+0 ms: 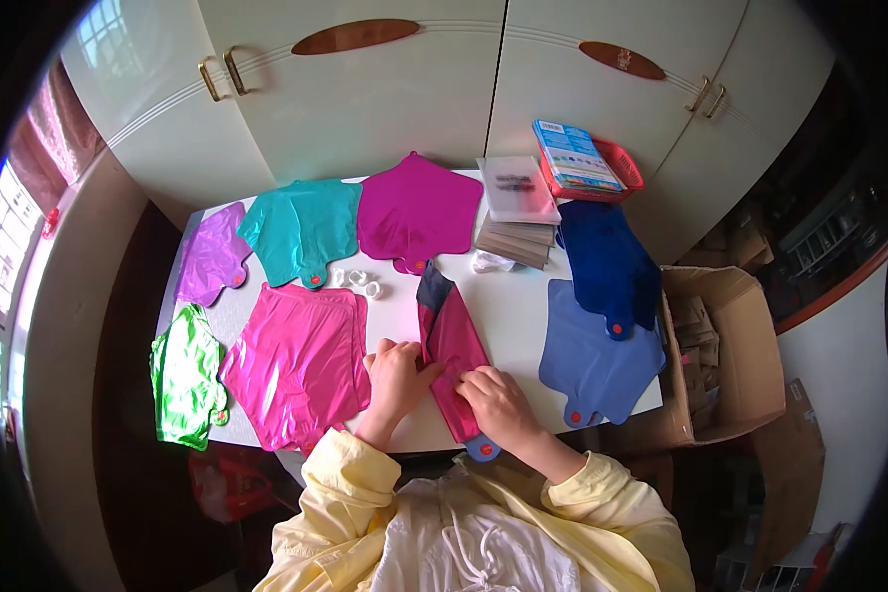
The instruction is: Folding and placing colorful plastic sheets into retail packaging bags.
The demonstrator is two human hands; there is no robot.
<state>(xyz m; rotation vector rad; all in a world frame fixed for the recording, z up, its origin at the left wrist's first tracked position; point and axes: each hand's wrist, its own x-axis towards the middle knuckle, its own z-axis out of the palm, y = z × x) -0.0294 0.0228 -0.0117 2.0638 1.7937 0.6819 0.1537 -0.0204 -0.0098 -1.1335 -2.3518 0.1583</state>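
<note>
A narrow folded stack of foil balloons (456, 331), pink with a dark end at the top, lies across the middle of the table. A blue tab with a red dot hangs at its near end, by the table's front edge. My left hand (397, 377) is curled at its left edge, thumb resting on the foil. From the right, my right hand (500, 403) has its fingers closed and pressed on the near half of the fold. Left of my left hand lies a stack of flat pink foil balloons (296, 365), its right edge close to my fingers.
Flat foil balloons lie round the table (395, 306): purple (212, 255), green (185, 380), teal (304, 229), magenta (416, 212), navy (610, 261), grey-blue (600, 360). Small white rings (357, 282), bagged cards (520, 192) and a red basket (617, 163) sit behind. A cardboard box (745, 345) stands right.
</note>
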